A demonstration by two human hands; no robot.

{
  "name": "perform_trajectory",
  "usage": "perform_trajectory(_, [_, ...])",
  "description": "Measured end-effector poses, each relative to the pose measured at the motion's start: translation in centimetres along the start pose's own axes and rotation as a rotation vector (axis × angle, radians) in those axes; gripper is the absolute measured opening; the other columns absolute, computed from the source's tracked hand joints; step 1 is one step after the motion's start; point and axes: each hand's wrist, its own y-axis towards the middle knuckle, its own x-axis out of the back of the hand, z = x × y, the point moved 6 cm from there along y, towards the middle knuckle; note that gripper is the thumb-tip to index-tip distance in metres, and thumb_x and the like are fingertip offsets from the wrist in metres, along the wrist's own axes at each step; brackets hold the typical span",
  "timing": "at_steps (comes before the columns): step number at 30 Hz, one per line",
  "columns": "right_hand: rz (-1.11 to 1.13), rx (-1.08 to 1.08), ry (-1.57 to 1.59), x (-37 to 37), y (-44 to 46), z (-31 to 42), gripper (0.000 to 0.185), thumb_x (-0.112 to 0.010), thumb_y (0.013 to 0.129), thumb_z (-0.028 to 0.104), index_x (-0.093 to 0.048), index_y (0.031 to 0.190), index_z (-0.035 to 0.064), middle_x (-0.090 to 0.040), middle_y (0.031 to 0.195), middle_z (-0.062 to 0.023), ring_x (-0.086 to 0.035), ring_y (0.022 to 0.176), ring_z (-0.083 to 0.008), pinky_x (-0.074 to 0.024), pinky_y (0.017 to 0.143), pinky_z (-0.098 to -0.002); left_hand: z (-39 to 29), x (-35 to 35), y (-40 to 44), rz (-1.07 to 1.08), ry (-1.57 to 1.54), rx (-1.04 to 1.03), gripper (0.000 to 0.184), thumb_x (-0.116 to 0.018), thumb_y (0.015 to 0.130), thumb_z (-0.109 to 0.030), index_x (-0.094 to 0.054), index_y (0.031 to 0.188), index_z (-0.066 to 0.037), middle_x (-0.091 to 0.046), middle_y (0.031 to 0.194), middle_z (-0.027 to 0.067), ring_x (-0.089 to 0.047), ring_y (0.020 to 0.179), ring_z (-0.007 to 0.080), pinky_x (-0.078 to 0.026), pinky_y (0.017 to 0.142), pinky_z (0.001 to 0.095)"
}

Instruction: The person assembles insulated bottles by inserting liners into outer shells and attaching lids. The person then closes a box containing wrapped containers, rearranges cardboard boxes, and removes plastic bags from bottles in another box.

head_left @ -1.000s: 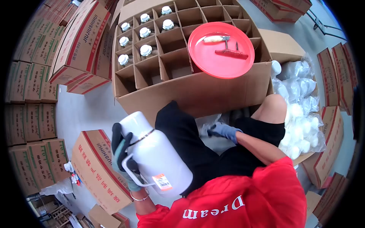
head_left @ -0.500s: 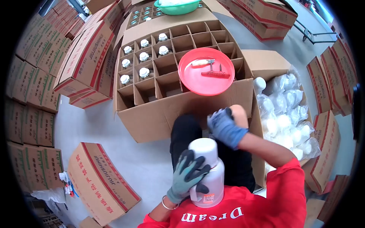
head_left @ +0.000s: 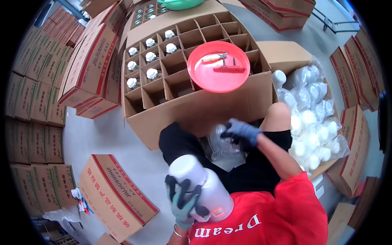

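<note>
A white thermos jug point(head_left: 212, 190) with a cup-like lid and an orange label leans to the left against my lap. My left hand point(head_left: 183, 200), in a grey-green glove with dark fingertips, is closed around its handle side. Between my knees, my right hand point(head_left: 243, 132) in a blue-grey glove has its fingers closed on a clear plastic bag point(head_left: 224, 149); the bag is blurred by motion. A red round tray point(head_left: 218, 83) rests on the divided carton ahead, bearing a tool with a pale handle point(head_left: 212, 58) and a red-handled tool point(head_left: 229, 69).
The divided carton point(head_left: 196, 104) holds several white-capped bottles point(head_left: 152, 73) on its left side. To the right, an open carton point(head_left: 318, 173) contains several bagged white jugs point(head_left: 308, 118). Printed cartons point(head_left: 114, 196) stand to the left, and a green basin point(head_left: 179, 4) is at the back.
The jug has tilted and shifted left with my left hand. My right hand has moved slightly down, and a clear bag now shows at it. My knees have spread apart.
</note>
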Motion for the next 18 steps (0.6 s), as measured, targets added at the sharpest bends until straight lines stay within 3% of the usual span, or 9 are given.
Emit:
perform_trajectory(3, [-0.069,0.537,0.693,8.2,-3.2,7.8,0.028,-0.073,0.077,0.012,-0.063,0.102,0.0023,-0.066,0.099,-0.0130,-0.064,0.090,-0.0234,-0.0522,0.076,-0.0349,-1.8,-2.3,1.5,0.093,-0.010,-0.258,0.044,-0.061,0.079,-0.047,-0.071,0.109,-0.017,-0.057,0.128,0.0070,-0.040,0.128,0.0415,-0.029,0.106,0.0614])
perform_trajectory(5, [-0.811,1.476,-0.862,11.8,-9.9,13.6,0.036,-0.070,0.078,0.010,-0.061,0.112,0.0000,-0.063,0.111,-0.0152,-0.060,0.104,-0.0285,-0.0475,0.091,-0.0385,-3.2,-4.0,3.9,0.135,-0.130,-0.403,0.047,-0.062,0.078,-0.045,-0.067,0.115,-0.016,-0.055,0.132,0.0077,-0.041,0.129,0.0394,-0.029,0.106,0.0612])
perform_trajectory(7, [-0.835,1.474,-0.642,15.4,-9.1,14.2,0.048,-0.068,0.078,0.009,-0.056,0.123,-0.0009,-0.058,0.121,-0.0172,-0.054,0.114,-0.0326,-0.0406,0.101,-0.0395,-3.9,-6.1,5.7,0.227,-0.181,-0.460,0.051,-0.064,0.078,-0.042,-0.062,0.122,-0.015,-0.051,0.135,0.0083,-0.040,0.129,0.0379,-0.029,0.106,0.0599])
perform_trajectory(8, [-0.713,1.417,-0.307,17.6,-6.7,13.6,0.059,-0.071,0.077,0.009,-0.048,0.131,0.0001,-0.054,0.126,-0.0160,-0.053,0.117,-0.0291,-0.0401,0.103,-0.0373,-3.6,-7.8,6.1,0.284,-0.122,-0.491,0.055,-0.065,0.079,-0.041,-0.058,0.127,-0.014,-0.046,0.140,0.0087,-0.038,0.131,0.0379,-0.026,0.108,0.0582])
perform_trajectory(9, [-0.400,1.347,0.098,18.0,-6.0,14.9,0.071,-0.076,0.075,0.010,-0.041,0.136,0.0008,-0.051,0.131,-0.0136,-0.051,0.120,-0.0243,-0.0390,0.104,-0.0350,-3.6,-9.5,6.6,0.385,0.017,-0.513,0.055,-0.065,0.081,-0.037,-0.055,0.130,-0.014,-0.043,0.143,0.0098,-0.036,0.133,0.0369,-0.024,0.110,0.0575])
perform_trajectory(11, [-0.292,1.258,0.185,18.1,-6.9,17.0,0.078,-0.081,0.072,0.013,-0.039,0.137,0.0014,-0.049,0.133,-0.0117,-0.048,0.122,-0.0213,-0.0387,0.105,-0.0345,-3.9,-8.7,8.1,0.665,-0.216,-0.489,0.056,-0.067,0.081,-0.025,-0.053,0.134,-0.015,-0.040,0.146,0.0100,-0.031,0.136,0.0384,-0.021,0.113,0.0551])
perform_trajectory(13, [-0.373,1.290,0.134,19.9,-4.0,15.1,0.080,-0.082,0.071,0.015,-0.039,0.137,0.0015,-0.047,0.134,-0.0118,-0.047,0.123,-0.0222,-0.0387,0.105,-0.0351,-0.9,-6.4,9.6,0.786,-0.520,-0.467,0.064,-0.065,0.085,-0.014,-0.039,0.144,-0.012,-0.041,0.145,0.0113,-0.032,0.138,0.0318,-0.023,0.114,0.0468])
perform_trajectory(16, [-0.577,1.428,-0.129,19.4,-4.6,15.0,0.092,-0.086,0.067,0.021,-0.034,0.141,0.0016,-0.045,0.137,-0.0134,-0.044,0.126,-0.0240,-0.0365,0.106,-0.0378,4.6,-2.3,15.5,0.108,-0.989,0.123,0.061,-0.059,0.090,-0.012,-0.034,0.145,-0.006,-0.044,0.143,0.0110,-0.040,0.133,0.0235,-0.031,0.110,0.0387])
perform_trajectory(18, [-0.915,1.403,-0.434,17.7,-5.2,15.3,0.099,-0.086,0.068,0.025,-0.028,0.144,0.0019,-0.042,0.139,-0.0167,-0.042,0.129,-0.0274,-0.0339,0.108,-0.0392,3.0,-2.5,19.9,-0.019,-1.208,0.198,0.060,-0.059,0.090,-0.009,-0.034,0.145,-0.005,-0.045,0.140,0.0108,-0.044,0.128,0.0198,-0.036,0.107,0.0350])
